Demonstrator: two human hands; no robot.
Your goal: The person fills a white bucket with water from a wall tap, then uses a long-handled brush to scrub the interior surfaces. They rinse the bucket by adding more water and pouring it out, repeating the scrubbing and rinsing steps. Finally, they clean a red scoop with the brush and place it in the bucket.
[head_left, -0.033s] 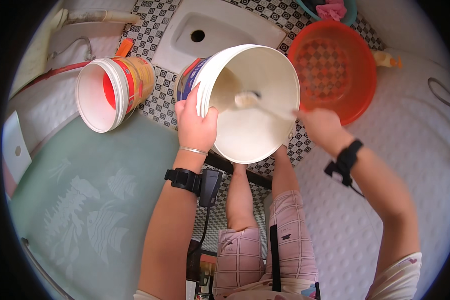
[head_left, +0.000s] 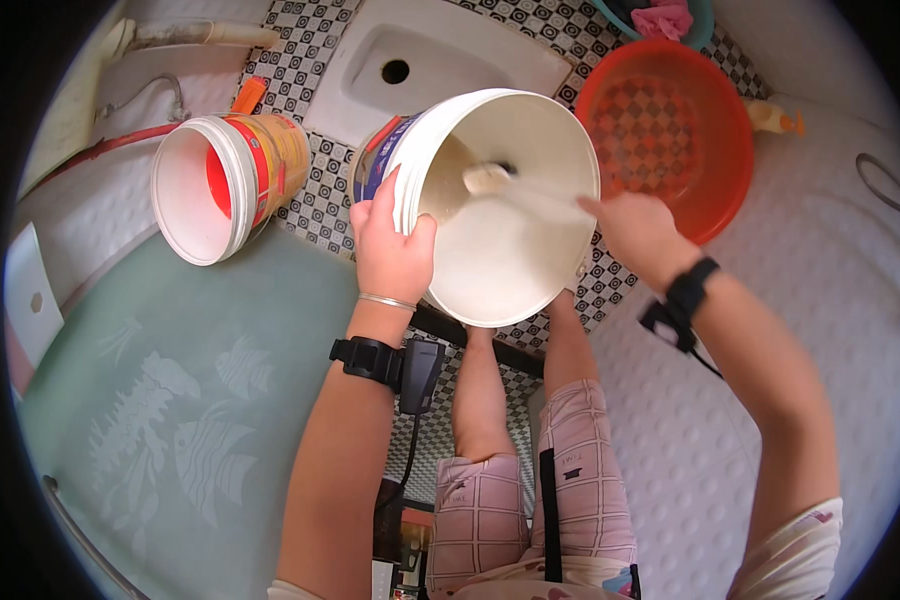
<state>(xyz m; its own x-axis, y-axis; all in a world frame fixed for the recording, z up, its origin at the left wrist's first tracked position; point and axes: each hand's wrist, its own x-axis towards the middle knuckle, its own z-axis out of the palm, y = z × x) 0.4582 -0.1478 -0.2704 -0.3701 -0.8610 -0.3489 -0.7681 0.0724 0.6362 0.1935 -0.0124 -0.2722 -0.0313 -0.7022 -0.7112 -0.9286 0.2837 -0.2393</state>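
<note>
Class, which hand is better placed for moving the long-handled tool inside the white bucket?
Probably the right hand: it holds the long-handled tool, whose head is inside the white bucket. The left hand grips the bucket.

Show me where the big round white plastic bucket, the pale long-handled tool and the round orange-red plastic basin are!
Big round white plastic bucket [head_left: 510,258]: head view, inner wall.
Pale long-handled tool [head_left: 485,180]: head view, rounded end.
Round orange-red plastic basin [head_left: 720,150]: head view, right inner wall.
</note>
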